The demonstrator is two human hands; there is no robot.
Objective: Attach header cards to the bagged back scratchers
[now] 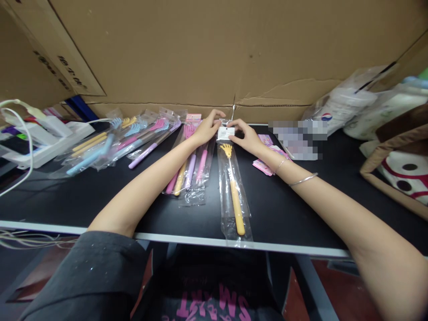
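A yellow back scratcher [237,203] with a small hand-shaped head lies in a clear plastic bag [225,218] directly in front of me. At the bag's far end is a white card [224,133] with a printed label. My left hand [207,128] is closed at the card's upper left, its fingertips partly hidden. From the right, my right hand [245,137] pinches the card's edge between thumb and fingers. Several bagged back scratchers [190,171] in pink, purple and yellow lie beside my left forearm. Pink printed cards [265,166] sit under my right wrist.
More bagged back scratchers [133,138] are piled at the left, near a white power strip [50,138] with cables. A bagged drink cup [344,109] and a brown-handled bag [401,160] stand at the right. Cardboard [214,53] walls the desk's back.
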